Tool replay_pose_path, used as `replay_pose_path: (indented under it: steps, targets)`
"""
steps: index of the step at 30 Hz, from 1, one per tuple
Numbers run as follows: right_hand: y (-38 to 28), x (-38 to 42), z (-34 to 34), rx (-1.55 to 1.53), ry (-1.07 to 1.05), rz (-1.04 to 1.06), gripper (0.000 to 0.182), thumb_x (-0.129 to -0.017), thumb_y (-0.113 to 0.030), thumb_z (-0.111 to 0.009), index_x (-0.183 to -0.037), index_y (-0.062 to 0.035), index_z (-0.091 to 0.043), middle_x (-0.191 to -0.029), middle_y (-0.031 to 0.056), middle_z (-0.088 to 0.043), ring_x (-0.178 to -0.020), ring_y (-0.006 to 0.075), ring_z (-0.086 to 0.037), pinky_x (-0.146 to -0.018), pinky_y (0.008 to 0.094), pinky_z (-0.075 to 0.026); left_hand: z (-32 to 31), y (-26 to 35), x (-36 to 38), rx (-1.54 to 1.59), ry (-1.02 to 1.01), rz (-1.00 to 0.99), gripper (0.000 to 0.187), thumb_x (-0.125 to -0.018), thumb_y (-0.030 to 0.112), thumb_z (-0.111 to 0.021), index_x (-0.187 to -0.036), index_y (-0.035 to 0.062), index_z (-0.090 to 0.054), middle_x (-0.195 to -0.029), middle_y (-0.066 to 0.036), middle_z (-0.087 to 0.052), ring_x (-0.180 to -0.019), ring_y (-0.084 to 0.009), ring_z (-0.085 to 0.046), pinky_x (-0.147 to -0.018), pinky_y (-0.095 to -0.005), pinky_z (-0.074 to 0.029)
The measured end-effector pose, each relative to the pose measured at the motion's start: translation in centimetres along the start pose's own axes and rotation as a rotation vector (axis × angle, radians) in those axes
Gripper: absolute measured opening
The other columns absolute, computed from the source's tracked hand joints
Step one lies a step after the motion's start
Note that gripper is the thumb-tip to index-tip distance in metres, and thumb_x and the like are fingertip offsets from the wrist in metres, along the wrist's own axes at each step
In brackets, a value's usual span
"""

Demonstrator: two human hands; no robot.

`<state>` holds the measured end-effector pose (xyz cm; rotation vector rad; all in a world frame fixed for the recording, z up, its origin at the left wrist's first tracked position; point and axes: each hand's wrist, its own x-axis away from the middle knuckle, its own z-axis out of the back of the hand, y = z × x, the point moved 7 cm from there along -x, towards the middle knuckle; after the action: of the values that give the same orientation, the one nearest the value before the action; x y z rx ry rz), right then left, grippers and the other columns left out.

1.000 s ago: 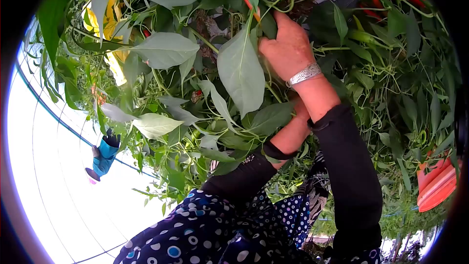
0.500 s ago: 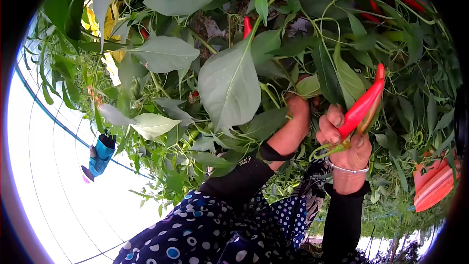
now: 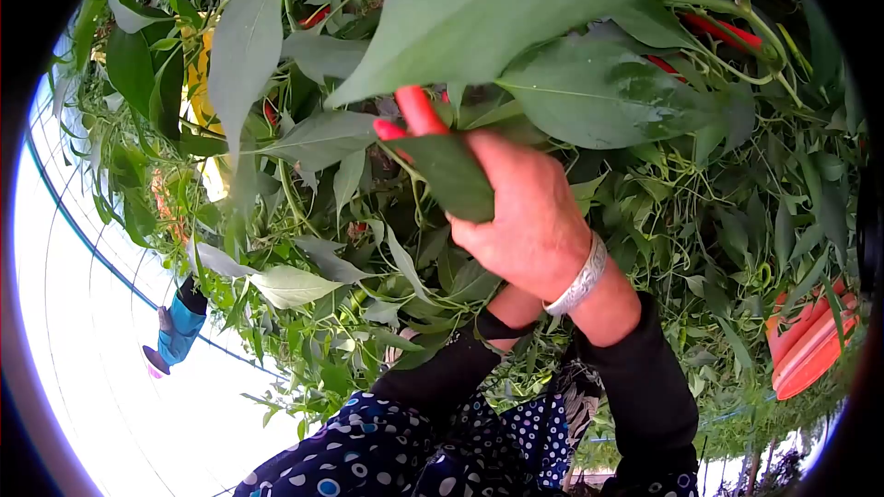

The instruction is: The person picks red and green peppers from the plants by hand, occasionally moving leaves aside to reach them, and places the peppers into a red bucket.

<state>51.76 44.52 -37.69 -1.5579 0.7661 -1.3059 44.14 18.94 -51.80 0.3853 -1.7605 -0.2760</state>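
Observation:
My right hand (image 3: 529, 207), with a silver bracelet (image 3: 582, 278) at its wrist, reaches up and left among the leaves. Its back faces me and its fingers curl out of sight behind a green leaf (image 3: 451, 175). Beyond that leaf stick out red chili peppers (image 3: 419, 110), which the hand appears to grip. Below and behind it, my left forearm in a black sleeve (image 3: 437, 368) reaches in. My left hand is hidden behind the right one, with only the wrist (image 3: 514, 308) showing. A large leaf (image 3: 516, 18) hangs close above the peppers.
More red chili peppers (image 3: 723, 29) hang among the stems at upper right. An orange bucket (image 3: 810, 340) is at the right edge. Yellow material (image 3: 198, 83) shows through leaves at upper left. A person in blue (image 3: 181, 327) is farther off at left.
My right hand has swung left and upward with the chili peppers, turning its back to me. It now covers my left hand. The leaves above have shifted.

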Motion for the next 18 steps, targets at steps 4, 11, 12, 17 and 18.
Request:
replay_pose_path:
  steps: [4,11,12,17,18]
  targets:
    - [9.1,-4.1,-1.3,0.036,0.014,-0.313,0.022,-0.066,-0.017,-0.061,-0.081,-0.0023,-0.056,-0.075,0.0128,-0.059,-0.072,0.0258,-0.057,-0.068,0.0345,-0.045,0.8,-2.6,-0.4,0.009,-0.014,0.026,0.026,-0.090,0.019,-0.038,-0.107,0.0011,-0.046,-0.099,-0.005,-0.049,-0.085,-0.0150,-0.047,-0.076,-0.0270,-0.040]
    - [8.2,-4.6,-4.6,-0.211,-0.026,-0.424,0.023,-0.066,-0.019,-0.060,-0.083,-0.0048,-0.057,-0.078,0.0110,-0.057,-0.071,0.0230,-0.054,-0.064,0.0339,-0.043,2.3,-9.2,-0.9,-0.002,-0.066,0.079,0.028,-0.092,0.019,-0.036,-0.112,0.0002,-0.042,-0.109,-0.004,-0.047,-0.095,-0.0145,-0.045,-0.085,-0.0262,-0.039]
    - [7.8,-4.1,-4.5,-0.360,0.080,-0.360,0.025,-0.066,-0.018,-0.060,-0.087,-0.0048,-0.057,-0.077,0.0095,-0.056,-0.071,0.0211,-0.054,-0.065,0.0332,-0.043,2.1,-9.6,0.7,0.004,-0.061,0.082,0.028,-0.092,0.019,-0.036,-0.112,0.0002,-0.042,-0.109,-0.004,-0.047,-0.095,-0.0145,-0.045,-0.085,-0.0262,-0.039]
    - [6.2,-1.0,-3.5,-0.186,0.096,-0.079,0.040,-0.075,-0.012,-0.058,-0.112,-0.0018,-0.049,-0.098,0.0077,-0.056,-0.085,0.0203,-0.053,-0.078,0.0328,-0.043,2.2,-5.4,5.1,-0.729,0.125,-0.232,0.027,-0.085,0.020,-0.051,-0.106,0.0033,-0.050,-0.090,-0.010,-0.059,-0.078,-0.0210,-0.058,-0.062,-0.0317,-0.044]
    - [6.1,-0.2,-3.3,0.058,0.288,0.168,0.036,-0.077,-0.013,-0.057,-0.111,-0.0022,-0.050,-0.097,0.0077,-0.057,-0.086,0.0208,-0.053,-0.078,0.0330,-0.043,2.5,-4.8,5.0,-0.696,0.112,-0.206,0.027,-0.085,0.020,-0.051,-0.106,0.0034,-0.050,-0.090,-0.010,-0.059,-0.078,-0.0209,-0.058,-0.062,-0.0317,-0.044]
